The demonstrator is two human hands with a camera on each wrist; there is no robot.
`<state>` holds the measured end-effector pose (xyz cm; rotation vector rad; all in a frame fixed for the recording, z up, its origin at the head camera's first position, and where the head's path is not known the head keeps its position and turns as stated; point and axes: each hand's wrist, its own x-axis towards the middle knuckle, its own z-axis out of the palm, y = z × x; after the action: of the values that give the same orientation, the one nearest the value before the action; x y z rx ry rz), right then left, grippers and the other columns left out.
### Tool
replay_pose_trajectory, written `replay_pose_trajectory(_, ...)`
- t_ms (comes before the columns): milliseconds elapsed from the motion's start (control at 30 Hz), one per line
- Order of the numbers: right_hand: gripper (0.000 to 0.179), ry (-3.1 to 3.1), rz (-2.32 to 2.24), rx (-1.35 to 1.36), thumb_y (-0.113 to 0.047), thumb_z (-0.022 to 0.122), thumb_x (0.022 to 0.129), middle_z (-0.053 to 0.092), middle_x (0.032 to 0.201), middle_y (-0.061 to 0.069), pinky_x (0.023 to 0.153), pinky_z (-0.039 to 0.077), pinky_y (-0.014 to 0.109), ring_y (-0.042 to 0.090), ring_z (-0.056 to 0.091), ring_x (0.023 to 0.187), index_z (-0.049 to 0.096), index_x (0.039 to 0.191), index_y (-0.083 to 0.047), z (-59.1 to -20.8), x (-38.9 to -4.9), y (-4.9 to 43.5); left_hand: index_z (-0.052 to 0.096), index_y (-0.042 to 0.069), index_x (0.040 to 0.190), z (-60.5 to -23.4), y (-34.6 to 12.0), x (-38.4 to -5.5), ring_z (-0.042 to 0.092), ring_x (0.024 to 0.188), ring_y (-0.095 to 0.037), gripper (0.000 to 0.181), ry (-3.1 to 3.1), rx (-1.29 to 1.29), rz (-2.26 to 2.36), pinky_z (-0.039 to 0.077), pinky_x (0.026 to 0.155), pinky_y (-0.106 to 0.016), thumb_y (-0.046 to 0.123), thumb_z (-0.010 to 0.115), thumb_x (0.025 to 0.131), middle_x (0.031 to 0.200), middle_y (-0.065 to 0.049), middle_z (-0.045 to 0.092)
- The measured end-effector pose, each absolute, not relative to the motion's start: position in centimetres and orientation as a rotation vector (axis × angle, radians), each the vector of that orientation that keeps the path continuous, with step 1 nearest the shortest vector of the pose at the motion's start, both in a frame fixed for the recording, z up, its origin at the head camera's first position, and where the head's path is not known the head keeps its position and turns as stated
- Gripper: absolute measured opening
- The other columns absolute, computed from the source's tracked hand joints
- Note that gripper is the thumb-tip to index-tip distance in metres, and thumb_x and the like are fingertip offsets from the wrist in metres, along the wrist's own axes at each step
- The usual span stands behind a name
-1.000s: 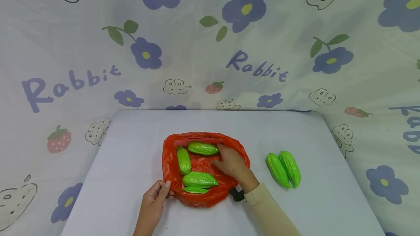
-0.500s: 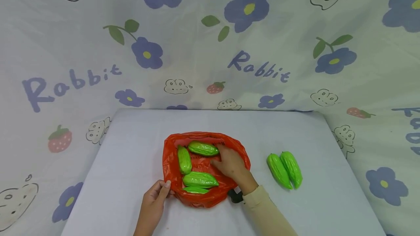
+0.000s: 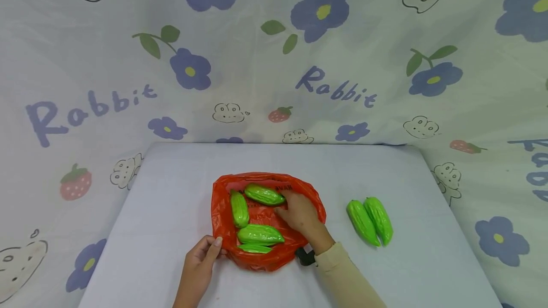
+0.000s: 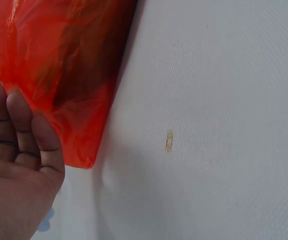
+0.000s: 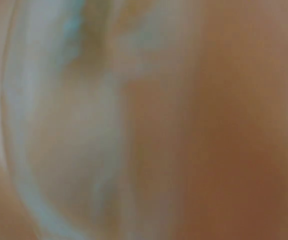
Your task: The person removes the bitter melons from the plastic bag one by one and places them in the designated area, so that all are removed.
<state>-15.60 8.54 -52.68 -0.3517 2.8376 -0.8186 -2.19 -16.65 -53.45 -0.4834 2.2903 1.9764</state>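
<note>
My left hand (image 3: 202, 255) pinches the near left rim of a red plastic bag (image 3: 220, 208), its thumb over the edge. In the left wrist view that hand's fingers (image 4: 21, 117) lie against the red plastic. Inside the bag, my right hand (image 3: 301, 210) reaches down with thumb and index finger spread. Its fingertips are at the right end of the far green bitter melon (image 3: 264, 194). Other bitter melons lie at the bag's left side (image 3: 239, 209) and near side (image 3: 260, 235), and one more is partly hidden by the near rim. The right wrist view is blurred.
Two more bitter melons, a left one (image 3: 363, 222) and a right one (image 3: 379, 220), lie side by side on the white table (image 3: 171, 179), right of the bag. A printed cloth (image 3: 257, 61) hangs behind the table and at its sides.
The far bitter melon has turned slightly, its right end now nearer to me. My right hand and forearm have shifted a little left; my left hand keeps its place on the bag.
</note>
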Motion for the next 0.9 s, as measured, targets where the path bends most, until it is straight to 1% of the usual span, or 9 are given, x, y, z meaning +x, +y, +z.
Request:
replay_pose_trajectory(233,0.035,2.882,-0.814,-0.342,-0.026,0.081,0.093,0.074,0.108,0.003,0.081,0.059,0.04,0.018,0.065,0.086,0.071,0.122,-0.009,-53.0,-15.5,8.5,0.063,0.001,0.1,-53.7,-16.7,-2.2,0.064,0.089,-0.017,0.032,2.286,-0.486,1.973,0.056,0.081,-0.027,0.032,0.058,0.11,0.093,-0.008,0.069)
replay_pose_trajectory(400,0.032,2.897,-0.813,-0.358,-0.028,0.08,0.094,0.074,0.104,0.001,0.077,0.058,0.038,0.016,0.063,0.082,0.073,0.119,-0.01,-53.2,-15.5,8.4,0.063,0.001,0.101,-53.7,-16.7,-2.3,0.065,0.09,-0.018,0.033,2.283,-0.493,1.967,0.056,0.081,-0.027,0.032,0.058,0.11,0.094,-0.008,0.069)
replay_pose_trajectory(733,0.031,2.855,-0.892,-0.399,-0.028,0.076,0.099,0.074,0.107,0.0,0.081,0.059,0.036,0.015,0.063,0.085,0.073,0.124,-0.01,-53.7,-15.2,8.6,0.063,0.0,0.098,-53.3,-16.6,-2.2,0.066,0.088,-0.02,0.032,2.31,-0.481,1.987,0.057,0.081,-0.028,0.03,0.059,0.109,0.092,-0.01,0.068)
replay_pose_trajectory(900,0.031,2.844,-0.93,-0.388,-0.029,0.073,0.101,0.074,0.11,-0.001,0.085,0.059,0.036,0.013,0.064,0.089,0.073,0.126,-0.012,-53.7,-15.0,8.8,0.064,0.0,0.099,-53.2,-16.6,-2.1,0.066,0.088,-0.019,0.032,2.313,-0.478,1.988,0.058,0.082,-0.028,0.03,0.059,0.109,0.092,-0.01,0.069)
